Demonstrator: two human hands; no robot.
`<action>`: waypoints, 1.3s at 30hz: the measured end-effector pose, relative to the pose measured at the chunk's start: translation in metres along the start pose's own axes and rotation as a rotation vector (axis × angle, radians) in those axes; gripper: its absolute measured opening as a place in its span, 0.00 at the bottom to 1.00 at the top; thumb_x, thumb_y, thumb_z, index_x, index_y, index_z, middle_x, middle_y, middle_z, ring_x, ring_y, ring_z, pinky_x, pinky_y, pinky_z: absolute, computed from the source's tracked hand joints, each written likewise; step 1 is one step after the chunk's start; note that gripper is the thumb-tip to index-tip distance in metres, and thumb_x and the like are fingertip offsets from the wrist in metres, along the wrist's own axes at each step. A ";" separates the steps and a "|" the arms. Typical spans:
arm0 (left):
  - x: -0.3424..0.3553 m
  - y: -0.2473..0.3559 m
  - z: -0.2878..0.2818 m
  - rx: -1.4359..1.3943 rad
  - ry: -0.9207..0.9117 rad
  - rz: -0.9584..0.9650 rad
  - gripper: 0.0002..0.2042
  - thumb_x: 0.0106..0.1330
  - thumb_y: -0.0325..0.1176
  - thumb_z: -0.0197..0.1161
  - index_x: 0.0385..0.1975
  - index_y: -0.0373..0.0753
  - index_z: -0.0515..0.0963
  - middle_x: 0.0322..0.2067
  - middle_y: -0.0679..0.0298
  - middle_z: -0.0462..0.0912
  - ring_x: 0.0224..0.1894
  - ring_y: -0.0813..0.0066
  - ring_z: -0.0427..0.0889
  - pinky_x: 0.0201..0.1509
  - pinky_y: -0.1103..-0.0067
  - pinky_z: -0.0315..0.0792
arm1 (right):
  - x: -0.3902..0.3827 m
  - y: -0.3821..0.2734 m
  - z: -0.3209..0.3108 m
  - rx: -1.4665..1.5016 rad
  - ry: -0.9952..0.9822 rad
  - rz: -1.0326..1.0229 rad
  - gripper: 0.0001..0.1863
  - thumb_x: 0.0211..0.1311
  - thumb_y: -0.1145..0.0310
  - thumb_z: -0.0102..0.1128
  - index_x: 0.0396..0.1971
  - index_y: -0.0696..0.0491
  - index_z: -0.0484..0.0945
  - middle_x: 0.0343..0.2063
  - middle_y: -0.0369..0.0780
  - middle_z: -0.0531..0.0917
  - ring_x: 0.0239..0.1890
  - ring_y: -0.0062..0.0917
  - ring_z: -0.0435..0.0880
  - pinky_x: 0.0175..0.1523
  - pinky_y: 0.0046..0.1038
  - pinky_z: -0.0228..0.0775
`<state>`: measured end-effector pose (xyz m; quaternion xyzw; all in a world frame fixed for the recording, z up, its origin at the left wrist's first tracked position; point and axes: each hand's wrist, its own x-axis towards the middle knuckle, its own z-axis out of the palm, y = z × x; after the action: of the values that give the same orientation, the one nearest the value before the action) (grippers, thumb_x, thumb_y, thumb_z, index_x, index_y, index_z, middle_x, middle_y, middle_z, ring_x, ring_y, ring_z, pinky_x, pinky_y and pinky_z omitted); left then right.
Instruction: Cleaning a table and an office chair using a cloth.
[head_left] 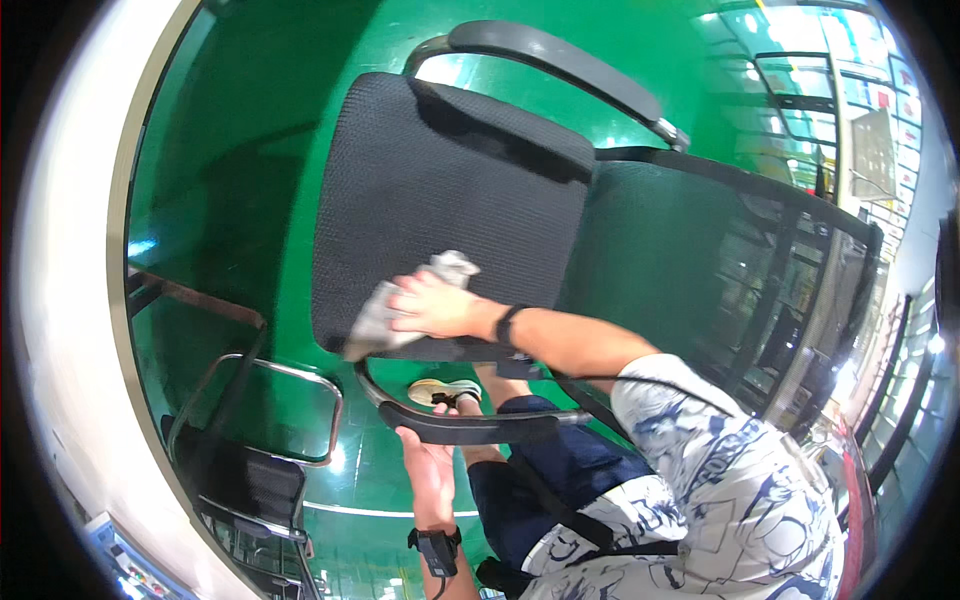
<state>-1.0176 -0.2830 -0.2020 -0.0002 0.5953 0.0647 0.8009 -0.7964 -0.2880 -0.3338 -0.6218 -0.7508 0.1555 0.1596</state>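
A black office chair fills the middle of the view, with a padded fabric seat (450,190) and a see-through mesh backrest (690,250) on the right. My right hand (435,305) presses a crumpled, pale grey cloth (378,325) onto the seat near its front corner, fingers closed over it. Lower down, my left hand (430,465) grips the near armrest (465,425) from its outer side; some of its fingers are hidden by the armrest. The far armrest (560,65) is untouched. Black bands sit around both wrists.
Another black chair (255,480) with a metal tube frame stands at the lower left. A pale edge (140,200) curves down the left side. Shelves (800,100) with assorted goods line the upper right. The floor (230,170) is shiny green.
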 end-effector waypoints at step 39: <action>0.049 0.014 -0.023 0.109 -0.128 -0.142 0.30 0.67 0.58 0.31 0.59 0.41 0.56 0.55 0.56 0.66 0.59 0.60 0.63 0.65 0.51 0.48 | -0.206 -0.080 -0.438 -0.682 -0.818 0.795 0.17 0.37 0.66 0.65 0.34 0.44 0.81 0.43 0.39 0.71 0.46 0.35 0.70 0.44 0.35 0.65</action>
<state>-1.0274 -0.2660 -0.2542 0.0052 0.5443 -0.0249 0.8385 -0.6409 -0.4898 0.0854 -0.7581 -0.4713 0.1795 -0.4134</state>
